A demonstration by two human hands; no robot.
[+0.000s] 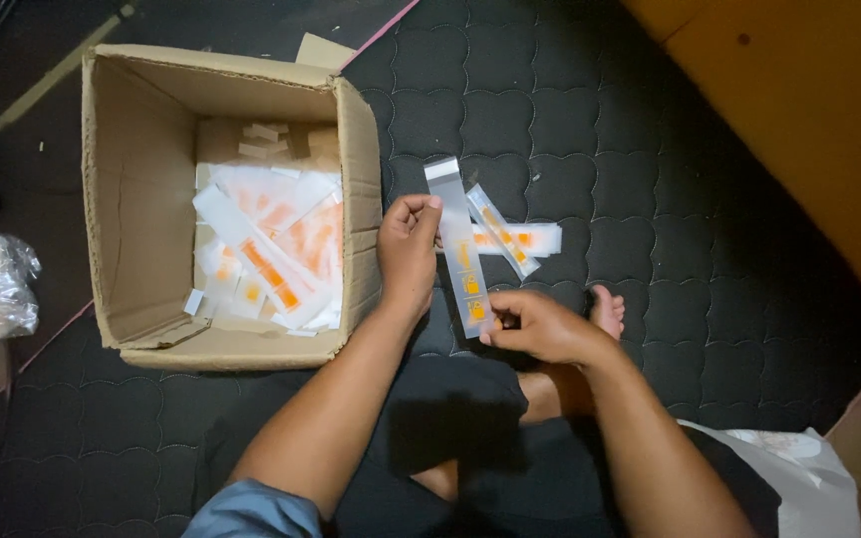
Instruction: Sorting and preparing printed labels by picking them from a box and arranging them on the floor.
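Head view, frame centre: left hand [408, 249] and right hand [540, 327] both pinch one long clear plastic sleeve with orange print [461, 249]. Two like sleeves [513, 237] lie on the dark quilted mattress [650, 199]; many more fill the open brown cardboard box [132, 199] at left, so the work looks partway.

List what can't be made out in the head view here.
- Printing on the clear sleeve held by the left hand and right hand: too small and blurred.
- Lower end of the sleeve: covered by the right hand's fingers.
- Floor of the cardboard box: buried under sleeves, near wall blocks the front.
- White bag: cut by the bottom edge.
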